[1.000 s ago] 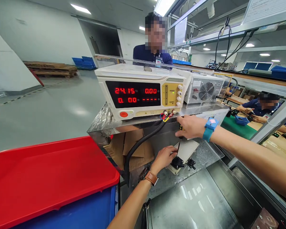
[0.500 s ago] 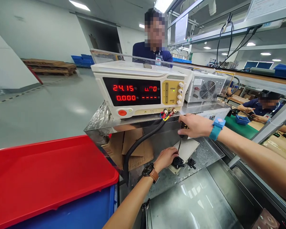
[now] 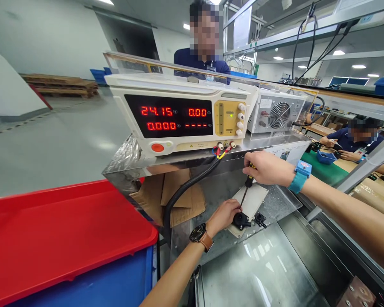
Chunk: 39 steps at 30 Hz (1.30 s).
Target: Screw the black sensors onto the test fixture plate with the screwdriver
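My left hand (image 3: 224,215), with a brown-strapped watch at the wrist, is closed round a small black part (image 3: 241,220) sitting on a pale plate (image 3: 254,200) on the metal bench. My right hand (image 3: 267,167), with a blue wrist strap, is shut on a screwdriver (image 3: 245,189) held upright, its tip down at the black part. A second small black part (image 3: 260,219) lies just right of the first. Above stands a cream power supply (image 3: 179,113) whose red display reads 24.15, 0.00 and 0.000.
A red-lidded blue bin (image 3: 64,251) fills the lower left. A black corrugated cable (image 3: 185,192) drops from the supply's terminals. A fan-fronted unit (image 3: 277,113) stands to the right. One person stands behind the supply; another sits at the far right.
The display's upper right reading went from 0.00 to another value and back to 0.00. My right hand rose slightly, showing more of the screwdriver. The view shifted a little left and down.
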Tool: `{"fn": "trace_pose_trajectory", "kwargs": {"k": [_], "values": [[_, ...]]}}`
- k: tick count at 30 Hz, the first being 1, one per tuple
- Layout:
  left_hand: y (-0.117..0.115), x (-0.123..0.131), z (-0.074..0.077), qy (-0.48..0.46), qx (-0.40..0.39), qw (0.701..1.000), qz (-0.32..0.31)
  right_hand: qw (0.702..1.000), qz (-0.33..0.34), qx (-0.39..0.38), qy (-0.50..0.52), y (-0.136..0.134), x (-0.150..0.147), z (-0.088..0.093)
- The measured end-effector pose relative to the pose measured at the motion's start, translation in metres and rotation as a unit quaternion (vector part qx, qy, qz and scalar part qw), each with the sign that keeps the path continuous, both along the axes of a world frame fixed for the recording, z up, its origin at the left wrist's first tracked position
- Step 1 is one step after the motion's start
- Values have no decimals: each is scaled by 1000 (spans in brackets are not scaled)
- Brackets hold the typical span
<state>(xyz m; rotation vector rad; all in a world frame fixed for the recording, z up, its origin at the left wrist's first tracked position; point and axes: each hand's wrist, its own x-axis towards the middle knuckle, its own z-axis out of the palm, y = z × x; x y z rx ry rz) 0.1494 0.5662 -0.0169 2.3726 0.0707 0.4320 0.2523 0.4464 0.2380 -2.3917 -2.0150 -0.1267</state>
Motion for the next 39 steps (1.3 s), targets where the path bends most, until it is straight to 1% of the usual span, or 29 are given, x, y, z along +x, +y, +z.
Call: {"fn": "trace_pose_trajectory", "kwargs": {"k": [2,5,6,9,10,11,13,14,15,17,18,21,22,23,24,26,28,30,31,32,33,34,35,36,37,39], "values": [[-4,-2,-3,-1,-3,1000,-3,1000,13,-4,14,-2,1,3],[-7,-3,-8,-7,1,1000,9,997,53,-37,37,-3,1,5],[-7,-3,-9,-9,2,1000,11,997,57,-43,33,-3,0,5],[-7,-3,-12,-12,-3,1000,10,999,14,-25,-33,-4,-5,4],[-7,-3,-12,-13,-8,1000,12,998,13,-20,-50,-4,-7,4],[-6,-3,-12,-15,-12,1000,18,998,30,-23,-54,-4,-8,4],[-6,-4,-11,-18,-20,999,24,995,83,-41,-29,-5,-9,5],[-6,-4,-9,-19,-25,999,18,994,92,-49,-20,-5,-9,5],[-6,-5,-8,-19,-33,999,7,995,83,-52,-24,-5,-9,5],[-6,-5,-4,-17,-56,998,-20,997,42,-36,-55,-4,-8,6],[-6,-5,-2,-18,-72,997,-26,997,37,-30,-63,-3,-8,6],[-8,-3,0,-27,-138,990,-7,996,76,-45,-31,-4,-9,7],[-9,-2,0,-27,-156,987,2,996,71,-54,-29,-4,-11,7],[-9,-1,0,-23,-166,986,14,996,52,-57,-40,-5,-13,7],[-10,0,0,-15,-167,985,28,997,26,-50,-60,-4,-15,6],[-10,0,2,5,-139,988,66,995,-20,-25,-97,-2,-20,3],[-11,0,4,14,-92,990,101,993,-46,-8,-109,1,-23,-1],[-12,0,7,13,-49,991,122,992,-62,2,-108,4,-23,-3],[-12,0,8,13,-33,991,132,993,-53,4,-102,5,-21,-3],[-12,0,9,13,-23,990,142,996,-26,2,-88,6,-19,-1],[-11,0,11,13,-21,989,148,998,15,-8,-66,6,-17,1],[-10,0,13,9,-29,989,148,997,60,-25,-39,6,-14,3],[-10,0,15,1,-48,990,136,994,99,-45,-13,6,-12,6],[-9,0,18,-11,-75,991,114,990,124,-61,8,6,-11,8],[-8,0,21,-22,-105,990,88,989,129,-67,19,5,-11,9],[-6,0,27,-32,-151,986,56,995,87,-45,2,5,-13,7]]}}
